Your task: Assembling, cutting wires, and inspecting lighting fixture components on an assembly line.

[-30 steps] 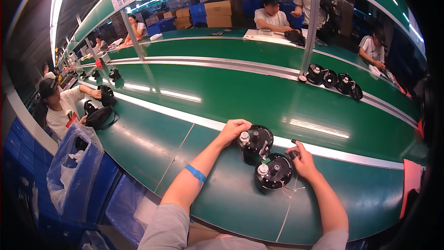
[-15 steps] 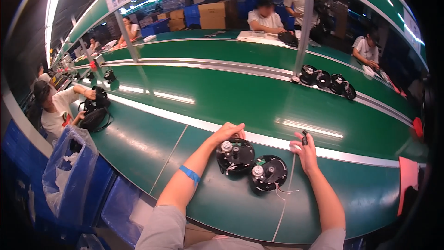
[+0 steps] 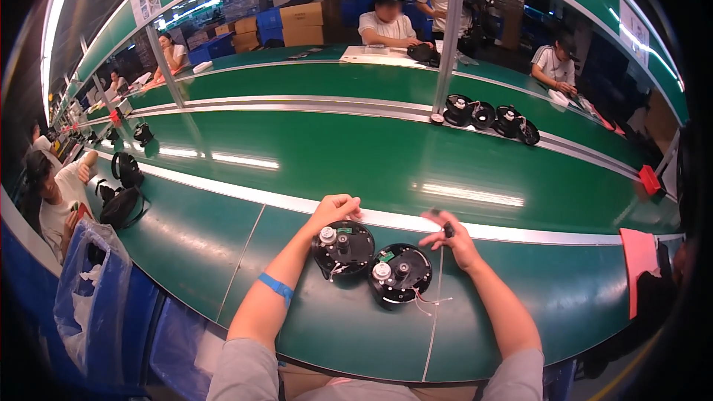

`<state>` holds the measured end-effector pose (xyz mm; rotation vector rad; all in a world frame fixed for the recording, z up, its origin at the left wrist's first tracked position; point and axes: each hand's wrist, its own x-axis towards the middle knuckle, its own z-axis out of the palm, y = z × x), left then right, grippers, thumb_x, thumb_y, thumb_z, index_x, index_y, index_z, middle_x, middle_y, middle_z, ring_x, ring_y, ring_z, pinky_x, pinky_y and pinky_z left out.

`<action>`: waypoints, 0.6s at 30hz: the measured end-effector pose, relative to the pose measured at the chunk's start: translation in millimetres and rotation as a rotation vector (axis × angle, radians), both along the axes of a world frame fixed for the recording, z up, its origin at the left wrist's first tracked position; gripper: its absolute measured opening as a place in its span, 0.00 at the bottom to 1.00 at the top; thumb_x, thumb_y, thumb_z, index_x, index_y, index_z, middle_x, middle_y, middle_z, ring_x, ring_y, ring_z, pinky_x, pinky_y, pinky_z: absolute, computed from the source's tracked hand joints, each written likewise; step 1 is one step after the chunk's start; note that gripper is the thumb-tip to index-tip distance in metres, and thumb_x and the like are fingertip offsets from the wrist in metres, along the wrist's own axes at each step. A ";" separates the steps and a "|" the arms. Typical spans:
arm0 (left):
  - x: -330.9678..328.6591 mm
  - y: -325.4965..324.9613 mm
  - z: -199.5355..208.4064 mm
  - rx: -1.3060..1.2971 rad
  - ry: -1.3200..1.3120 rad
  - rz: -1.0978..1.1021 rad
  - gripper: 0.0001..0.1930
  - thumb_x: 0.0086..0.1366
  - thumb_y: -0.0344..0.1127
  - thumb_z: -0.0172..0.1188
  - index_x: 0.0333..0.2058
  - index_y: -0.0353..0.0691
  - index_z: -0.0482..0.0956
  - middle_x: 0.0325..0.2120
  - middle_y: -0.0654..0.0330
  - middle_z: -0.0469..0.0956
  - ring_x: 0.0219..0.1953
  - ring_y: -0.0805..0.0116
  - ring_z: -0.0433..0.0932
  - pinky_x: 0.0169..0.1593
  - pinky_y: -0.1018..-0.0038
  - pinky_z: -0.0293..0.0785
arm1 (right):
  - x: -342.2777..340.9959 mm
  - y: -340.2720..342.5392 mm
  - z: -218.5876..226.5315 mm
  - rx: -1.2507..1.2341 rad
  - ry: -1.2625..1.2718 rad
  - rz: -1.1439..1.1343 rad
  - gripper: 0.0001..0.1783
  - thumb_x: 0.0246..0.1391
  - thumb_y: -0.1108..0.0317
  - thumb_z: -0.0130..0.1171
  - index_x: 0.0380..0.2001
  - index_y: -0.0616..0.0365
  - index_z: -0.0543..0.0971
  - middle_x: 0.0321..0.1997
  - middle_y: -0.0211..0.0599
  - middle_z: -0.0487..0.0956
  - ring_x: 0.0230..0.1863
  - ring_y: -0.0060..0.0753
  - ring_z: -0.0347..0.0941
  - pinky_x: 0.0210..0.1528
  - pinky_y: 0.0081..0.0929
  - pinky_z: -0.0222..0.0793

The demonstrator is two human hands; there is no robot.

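Since a second ago, head view, the left black unit (image 3: 351, 246) has swung from eleven to ten o'clock of the right black unit (image 3: 407, 280), both on the desk (image 3: 469, 341). Stretched forward, the left hand (image 3: 336, 209) curls at its unit's twelve o'clock; whether it grips, I cannot tell. Right hand (image 3: 457, 239), released, fingers loosely spread, hovers at the other unit's two o'clock.
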<state>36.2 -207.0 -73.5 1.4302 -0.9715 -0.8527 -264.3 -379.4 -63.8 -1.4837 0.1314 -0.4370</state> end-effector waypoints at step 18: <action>-8.6 -5.6 -9.9 0.014 -0.057 0.033 0.17 0.65 0.43 0.59 0.25 0.34 0.80 0.21 0.63 0.79 0.25 0.78 0.76 0.31 0.79 0.74 | -0.6 23.7 13.1 -0.184 0.004 -0.145 0.32 0.57 0.43 0.51 0.53 0.58 0.73 0.49 0.37 0.80 0.55 0.30 0.71 0.54 0.25 0.62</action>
